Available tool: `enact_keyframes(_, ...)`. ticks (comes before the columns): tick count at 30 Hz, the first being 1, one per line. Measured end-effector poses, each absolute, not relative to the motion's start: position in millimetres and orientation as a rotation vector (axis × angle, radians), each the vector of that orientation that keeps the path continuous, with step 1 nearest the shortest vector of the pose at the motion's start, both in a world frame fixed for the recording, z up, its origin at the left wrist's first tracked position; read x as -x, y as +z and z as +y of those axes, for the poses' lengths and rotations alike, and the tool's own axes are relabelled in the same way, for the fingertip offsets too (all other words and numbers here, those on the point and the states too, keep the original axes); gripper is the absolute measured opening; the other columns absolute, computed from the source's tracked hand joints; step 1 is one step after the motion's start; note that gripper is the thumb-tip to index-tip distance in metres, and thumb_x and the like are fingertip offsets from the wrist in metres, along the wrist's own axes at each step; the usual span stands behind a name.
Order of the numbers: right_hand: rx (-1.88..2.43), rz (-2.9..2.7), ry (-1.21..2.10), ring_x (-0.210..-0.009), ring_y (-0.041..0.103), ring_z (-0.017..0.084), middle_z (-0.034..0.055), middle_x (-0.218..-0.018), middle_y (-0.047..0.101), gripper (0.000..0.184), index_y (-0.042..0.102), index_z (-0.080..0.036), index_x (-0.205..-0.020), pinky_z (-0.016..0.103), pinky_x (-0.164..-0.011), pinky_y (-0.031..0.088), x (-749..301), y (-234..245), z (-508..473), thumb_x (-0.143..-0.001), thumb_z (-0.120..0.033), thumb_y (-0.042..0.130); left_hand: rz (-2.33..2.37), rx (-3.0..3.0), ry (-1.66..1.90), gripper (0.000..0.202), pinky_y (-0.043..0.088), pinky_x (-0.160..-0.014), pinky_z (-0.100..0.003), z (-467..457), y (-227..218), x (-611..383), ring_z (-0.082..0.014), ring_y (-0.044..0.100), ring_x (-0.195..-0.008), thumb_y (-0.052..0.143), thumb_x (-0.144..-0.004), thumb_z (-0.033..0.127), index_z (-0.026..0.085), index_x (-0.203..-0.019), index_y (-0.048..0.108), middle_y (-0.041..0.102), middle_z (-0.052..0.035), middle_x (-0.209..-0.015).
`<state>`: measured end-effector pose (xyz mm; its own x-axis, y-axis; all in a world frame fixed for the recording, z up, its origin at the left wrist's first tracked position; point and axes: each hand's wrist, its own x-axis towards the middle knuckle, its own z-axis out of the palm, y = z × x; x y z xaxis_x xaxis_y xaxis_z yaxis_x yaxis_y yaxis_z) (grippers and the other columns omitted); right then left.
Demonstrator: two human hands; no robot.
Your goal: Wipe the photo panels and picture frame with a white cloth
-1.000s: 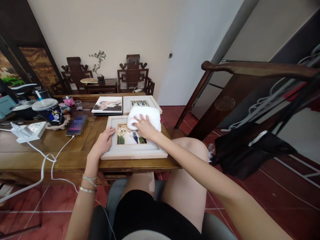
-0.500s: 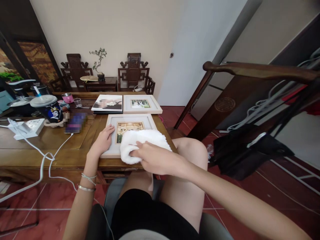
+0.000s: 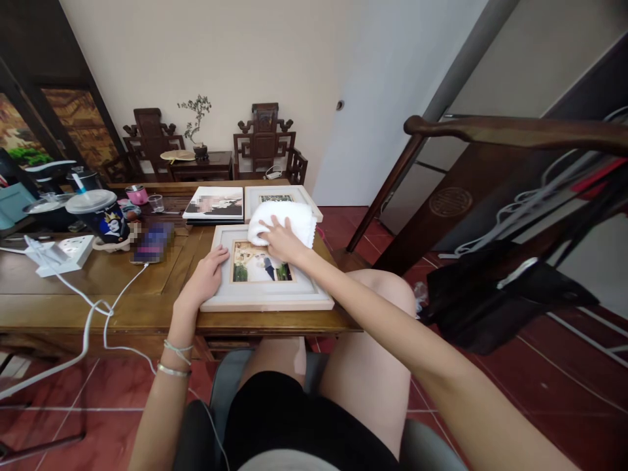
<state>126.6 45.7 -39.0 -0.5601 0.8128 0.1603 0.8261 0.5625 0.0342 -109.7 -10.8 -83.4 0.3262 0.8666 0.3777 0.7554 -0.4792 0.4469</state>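
A light wood picture frame (image 3: pixel 267 305) with a pale mat and a small wedding photo lies flat near the table's front edge. My left hand (image 3: pixel 207 275) holds the frame's left side, fingers over its border. At the frame's far right corner, my right hand (image 3: pixel 282 241) is closed on a folded, fluffy white cloth (image 3: pixel 294 214), its fingers spread over the top. The cloth covers the far right part of this frame and overlaps the near edge of a second picture frame (image 3: pixel 252 194) behind it.
Left of the second frame lies a stack of photo panels (image 3: pixel 214 201). Further left are a phone (image 3: pixel 152 242) on a cable, a lidded cup (image 3: pixel 105 219) and a white power strip (image 3: pixel 69 252). A wooden chair (image 3: pixel 490 139) stands at right.
My right hand has moved the cloth away from me, from the frame's near right part to its far edge, uncovering the photo. My left hand stays on the frame's left side.
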Motion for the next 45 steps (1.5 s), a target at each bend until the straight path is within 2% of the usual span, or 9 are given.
enact_keyframes(6, 1.212, -2.867, 0.039, -0.139, 0.032, 0.037, 0.0165, -0.150, 0.042, 0.059, 0.060, -0.013, -0.128, 0.061, -0.103, 0.033, -121, -30, -13, -0.075, 0.003, 0.038, 1.487, -2.390, 0.886, 0.049, 0.030, -0.118, -0.043, -9, -86, 108, -0.0228, 0.042, -0.137, 0.034, -0.086, 0.011, 0.009, -0.126, 0.062, 0.056, -0.0127, -0.138)
enact_keyframes(13, 0.933, -2.999, 0.621, -0.108, 0.062, 0.025, 0.0107, -0.108, 0.072, 0.053, 0.068, -0.016, -0.115, 0.032, -0.087, 0.047, -130, 19, -71, -0.072, 0.001, 0.043, 1.510, -2.388, 0.864, 0.050, 0.029, -0.119, -0.042, -15, -81, 106, -0.0228, 0.042, -0.138, 0.034, -0.085, 0.009, 0.009, -0.127, 0.061, 0.054, -0.0117, -0.140)
enact_keyframes(18, 0.998, -2.950, 0.571, -0.124, 0.054, 0.028, 0.0133, -0.124, 0.066, 0.057, 0.063, -0.017, -0.124, 0.040, -0.097, 0.044, -121, 3, -69, -0.076, 0.001, 0.041, 1.507, -2.399, 0.852, 0.051, 0.029, -0.118, -0.041, -15, -80, 105, -0.0223, 0.041, -0.138, 0.033, -0.086, 0.010, 0.010, -0.129, 0.059, 0.055, -0.0116, -0.140)
enact_keyframes(21, 1.144, -2.869, 0.268, -0.143, 0.030, 0.033, 0.0150, -0.147, 0.048, 0.059, 0.056, -0.015, -0.132, 0.055, -0.109, 0.031, -113, -19, -43, -0.078, 0.001, 0.041, 1.502, -2.406, 0.850, 0.051, 0.030, -0.118, -0.040, -12, -82, 106, -0.0226, 0.041, -0.138, 0.032, -0.086, 0.011, 0.006, -0.130, 0.058, 0.055, -0.0144, -0.139)
enact_keyframes(26, 1.259, -2.799, -0.104, -0.146, 0.015, 0.041, 0.0101, -0.161, 0.021, 0.058, 0.054, -0.017, -0.134, 0.069, -0.108, 0.023, -99, -34, 19, -0.081, 0.002, 0.043, 1.509, -2.399, 0.856, 0.049, 0.030, -0.118, -0.042, -11, -84, 107, -0.0226, 0.041, -0.138, 0.033, -0.088, 0.013, 0.010, -0.130, 0.058, 0.054, -0.0130, -0.140)
enact_keyframes(34, 1.254, -2.906, -0.079, -0.143, 0.020, 0.046, 0.0134, -0.159, 0.026, 0.055, 0.054, -0.015, -0.134, 0.072, -0.103, 0.027, -85, -38, -5, -0.082, -0.001, 0.043, 1.557, -2.377, 0.895, 0.050, 0.030, -0.118, -0.041, -9, -86, 106, -0.0235, 0.042, -0.137, 0.034, -0.088, 0.013, 0.009, -0.132, 0.056, 0.051, -0.0138, -0.143)
enact_keyframes(39, 1.039, -3.053, 0.133, -0.138, 0.035, 0.039, 0.0144, -0.152, 0.041, 0.052, 0.062, -0.015, -0.123, 0.058, -0.101, 0.039, -102, -5, -70, -0.079, 0.003, 0.042, 1.572, -2.390, 0.858, 0.049, 0.029, -0.118, -0.042, -11, -84, 105, -0.0242, 0.040, -0.139, 0.034, -0.088, 0.012, 0.006, -0.131, 0.057, 0.051, -0.0160, -0.142)
enact_keyframes(42, 0.968, -3.076, 0.360, -0.125, 0.053, 0.033, 0.0169, -0.125, 0.065, 0.049, 0.067, -0.014, -0.116, 0.045, -0.095, 0.047, -113, 14, -90, -0.077, 0.004, 0.042, 1.549, -2.397, 0.834, 0.047, 0.028, -0.119, -0.043, -13, -83, 105, -0.0244, 0.038, -0.140, 0.035, -0.090, 0.016, 0.007, -0.130, 0.057, 0.052, -0.0155, -0.142)
enact_keyframes(45, 0.987, -3.023, 0.410, -0.117, 0.059, 0.031, 0.0163, -0.119, 0.067, 0.048, 0.066, -0.016, -0.118, 0.040, -0.092, 0.048, -119, 14, -83, -0.079, 0.002, 0.043, 1.537, -2.391, 0.829, 0.046, 0.027, -0.119, -0.043, -12, -84, 106, -0.0242, 0.038, -0.140, 0.034, -0.093, 0.022, 0.008, -0.130, 0.058, 0.052, -0.0149, -0.142)
